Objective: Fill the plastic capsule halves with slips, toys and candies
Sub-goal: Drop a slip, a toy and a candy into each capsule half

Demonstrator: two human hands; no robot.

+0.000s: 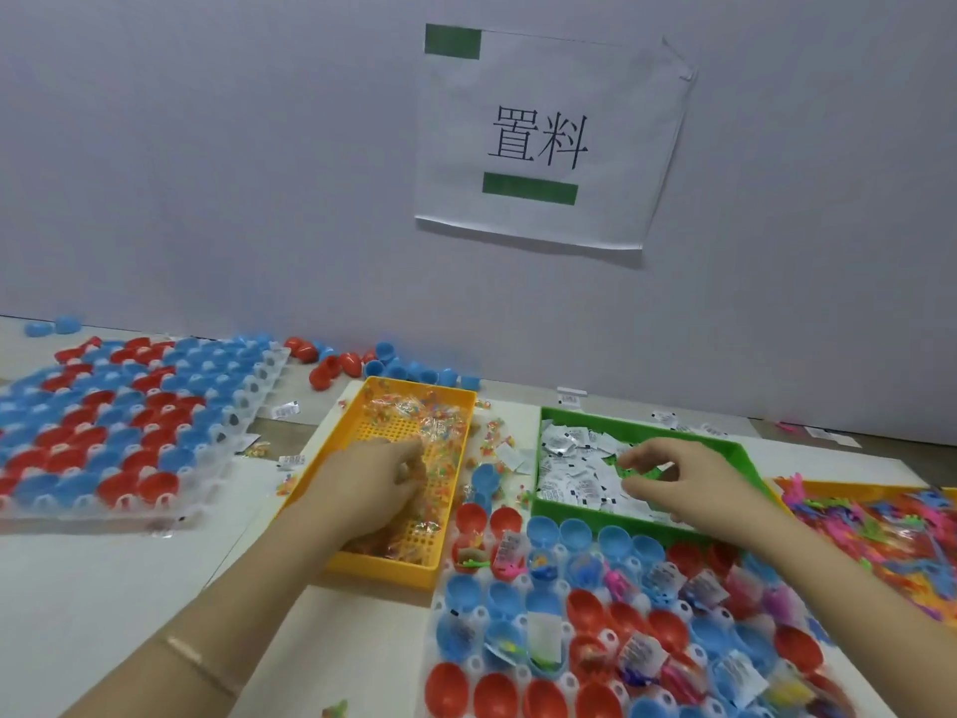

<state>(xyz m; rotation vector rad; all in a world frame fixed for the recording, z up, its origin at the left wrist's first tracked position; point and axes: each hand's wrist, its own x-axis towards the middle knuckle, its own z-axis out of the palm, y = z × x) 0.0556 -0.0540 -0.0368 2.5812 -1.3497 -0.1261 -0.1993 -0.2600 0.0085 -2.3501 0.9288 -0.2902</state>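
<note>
The capsule halves, red and blue, are of smooth plastic with a gloss. They sit in a clear tray of thin, shiny plastic. The yellow basket is hard plastic with a grid of small holes in its floor. The green box is plastic too — smooth walls. The candies lie in clear, glinting wrappers. The slips are matt white paper, and the toys look like bright plastic. The sign on the matt wall is creased paper.
</note>
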